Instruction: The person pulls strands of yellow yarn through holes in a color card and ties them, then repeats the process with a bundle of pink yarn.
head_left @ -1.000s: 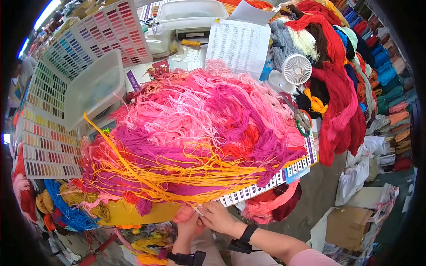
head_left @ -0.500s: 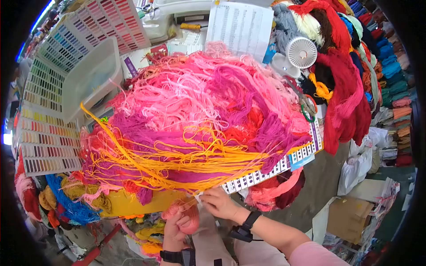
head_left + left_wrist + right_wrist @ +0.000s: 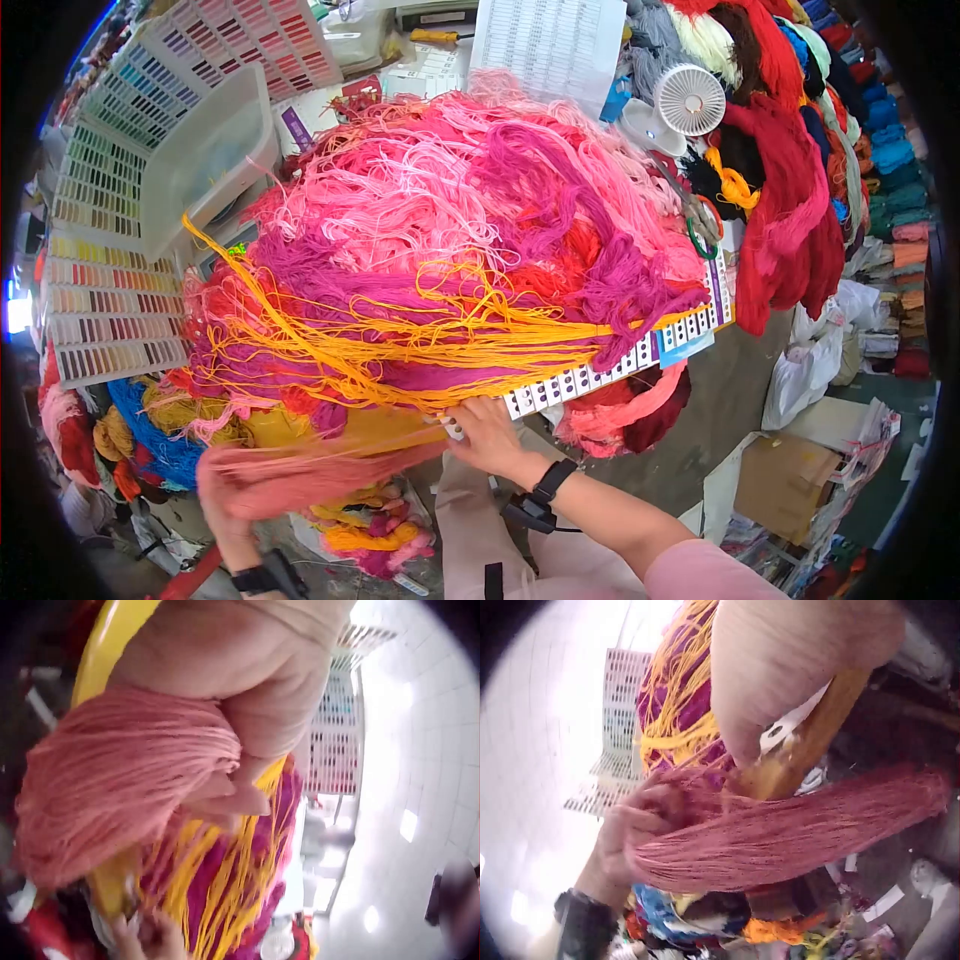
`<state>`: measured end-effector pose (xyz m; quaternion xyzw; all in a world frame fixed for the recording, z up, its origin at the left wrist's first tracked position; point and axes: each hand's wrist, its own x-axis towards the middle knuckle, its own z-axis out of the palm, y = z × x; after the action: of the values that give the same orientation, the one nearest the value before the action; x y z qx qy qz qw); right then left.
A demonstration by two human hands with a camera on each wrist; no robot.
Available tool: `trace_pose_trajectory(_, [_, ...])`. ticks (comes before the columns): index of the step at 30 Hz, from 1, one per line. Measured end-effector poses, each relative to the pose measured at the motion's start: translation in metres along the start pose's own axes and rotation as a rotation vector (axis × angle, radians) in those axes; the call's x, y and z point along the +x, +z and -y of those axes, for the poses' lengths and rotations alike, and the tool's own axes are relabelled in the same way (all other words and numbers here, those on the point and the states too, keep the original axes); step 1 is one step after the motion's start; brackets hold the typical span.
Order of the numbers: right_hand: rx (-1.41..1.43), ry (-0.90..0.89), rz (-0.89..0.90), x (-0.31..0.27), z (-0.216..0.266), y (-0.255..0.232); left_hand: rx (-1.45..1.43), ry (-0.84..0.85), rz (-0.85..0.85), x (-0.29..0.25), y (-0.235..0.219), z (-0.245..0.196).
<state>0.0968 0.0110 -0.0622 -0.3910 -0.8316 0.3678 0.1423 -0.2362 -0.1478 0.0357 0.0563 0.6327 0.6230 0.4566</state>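
Note:
A salmon-pink skein (image 3: 330, 475) stretches from the left hand (image 3: 222, 500) to the right hand (image 3: 485, 432) at the table's front edge. Curled fingers of the left hand (image 3: 247, 712) grip the skein (image 3: 120, 780) at one end, its strands fanning out in the left wrist view. Pinched between the right thumb and fingers are the far ends of the strands, beside a white card strip (image 3: 570, 385). Yellow-orange threads (image 3: 400, 350) lie over magenta threads (image 3: 630, 270) just beyond the hands. In the right wrist view the skein (image 3: 780, 840) hangs loosely below the right hand (image 3: 780, 667).
A large heap of pink thread (image 3: 400, 200) covers the table. Colour charts (image 3: 110, 220) and a clear bin (image 3: 215, 160) stand left. A small white fan (image 3: 690, 100), scissors (image 3: 700, 225) and a printed sheet (image 3: 545, 50) lie beyond. More skeins (image 3: 790, 220) hang right.
The left hand has moved out to the left, drawing the bunched skein into a long stretch. The right hand has stayed near the table edge. The head view has shifted slightly.

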Motion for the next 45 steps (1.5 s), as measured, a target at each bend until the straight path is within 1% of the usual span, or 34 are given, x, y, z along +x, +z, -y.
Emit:
trace_pose_trajectory(1, [0.005,0.0,-0.003,-0.001,0.001,0.0,-0.044,0.072,-0.205,-0.013,-0.007,-0.013])
trace_pose_trajectory(2, [-0.004,-0.011,-0.008,0.0,0.001,0.0,0.544,0.335,-0.13,-0.036,0.014,-0.022])
trace_pose_trajectory(4, [-0.012,-0.01,-0.013,-0.001,0.002,-0.001,-0.089,-0.088,-0.236,-0.036,0.003,-0.021])
trace_pose_trajectory(5, [0.006,-0.014,0.0,0.0,0.004,-0.005,-0.162,-0.201,-0.242,-0.051,0.062,-0.02])
trace_pose_trajectory(6, [0.024,-0.025,0.014,0.001,0.005,-0.008,-0.171,-0.367,-0.122,-0.061,0.046,0.007])
trace_pose_trajectory(7, [0.025,-0.01,-0.001,0.002,0.01,-0.011,-0.285,-0.496,0.07,-0.066,0.062,0.022])
trace_pose_trajectory(8, [0.028,-0.008,0.009,0.003,0.014,-0.013,-0.446,-0.48,0.197,-0.066,0.077,0.044])
trace_pose_trajectory(9, [0.155,-0.016,-0.013,0.003,0.018,-0.016,-0.274,-0.316,0.099,-0.065,0.102,0.06])
trace_pose_trajectory(10, [0.281,-0.019,-0.033,0.005,0.024,-0.02,-0.388,-0.417,0.233,-0.061,0.119,0.062])
trace_pose_trajectory(11, [0.431,0.057,-0.066,0.008,0.041,-0.028,-0.404,-0.394,0.362,-0.054,0.131,0.067])
trace_pose_trajectory(12, [0.439,0.069,-0.04,0.013,0.051,-0.034,-0.4,-0.431,0.389,-0.049,0.141,0.069])
trace_pose_trajectory(14, [0.721,0.234,0.208,0.021,0.07,-0.037,-0.375,-0.496,0.417,-0.045,0.161,0.066])
trace_pose_trajectory(15, [0.82,0.318,0.256,0.026,0.081,-0.035,-0.347,-0.487,0.467,-0.042,0.168,0.067])
trace_pose_trajectory(16, [0.915,0.324,0.265,0.024,0.081,-0.025,-0.314,-0.47,0.474,-0.041,0.171,0.068])
trace_pose_trajectory(18, [1.181,0.593,0.353,0.027,0.086,-0.034,-0.37,-0.419,0.448,-0.038,0.174,0.069])
trace_pose_trajectory(19, [1.179,0.549,0.313,0.029,0.087,-0.039,-0.369,-0.427,0.424,-0.036,0.174,0.068])
trace_pose_trajectory(20, [1.247,0.568,0.322,0.026,0.08,-0.039,-0.47,-0.451,0.464,-0.033,0.174,0.067])
trace_pose_trajectory(21, [1.257,0.59,0.328,0.026,0.078,-0.043,-0.576,-0.475,0.507,-0.034,0.176,0.068])
trace_pose_trajectory(22, [1.267,0.616,0.33,0.024,0.078,-0.046,-0.581,-0.488,0.498,-0.037,0.178,0.071])
trace_pose_trajectory(24, [1.298,0.629,0.322,0.019,0.075,-0.049,-0.169,-0.402,0.445,-0.041,0.186,0.076])
trace_pose_trajectory(25, [1.333,0.629,0.314,0.017,0.073,-0.05,-0.312,-0.486,0.451,-0.04,0.189,0.077])
trace_pose_trajectory(26, [1.332,0.635,0.312,0.016,0.072,-0.054,-0.313,-0.492,0.45,-0.04,0.189,0.08])
trace_pose_trajectory(28, [1.418,0.735,0.28,0.016,0.071,-0.063,-0.473,-0.556,0.465,-0.039,0.191,0.086])
trace_pose_trajectory(32, [1.463,0.695,0.303,0.013,0.063,-0.07,-0.509,-0.555,0.534,-0.038,0.2,0.083])
trace_pose_trajectory(34, [1.433,0.735,0.311,0.015,0.064,-0.075,-0.519,-0.572,0.429,-0.039,0.208,0.076])
trace_pose_trajectory(35, [1.436,0.735,0.305,0.016,0.064,-0.076,-0.515,-0.575,0.433,-0.039,0.208,0.077])
trace_pose_trajectory(37, [1.34,0.717,0.289,0.016,0.067,-0.077,-0.445,-0.533,0.419,-0.042,0.207,0.083])
trace_pose_trajectory(40, [1.398,0.748,0.238,0.014,0.068,-0.078,-0.4,-0.531,0.38,-0.042,0.212,0.085])
trace_pose_trajectory(43, [1.375,0.732,0.198,0.012,0.067,-0.077,-0.407,-0.551,0.365,-0.042,0.215,0.083])
trace_pose_trajectory(45, [1.366,0.724,0.211,0.011,0.065,-0.077,-0.441,-0.566,0.368,-0.041,0.216,0.081])
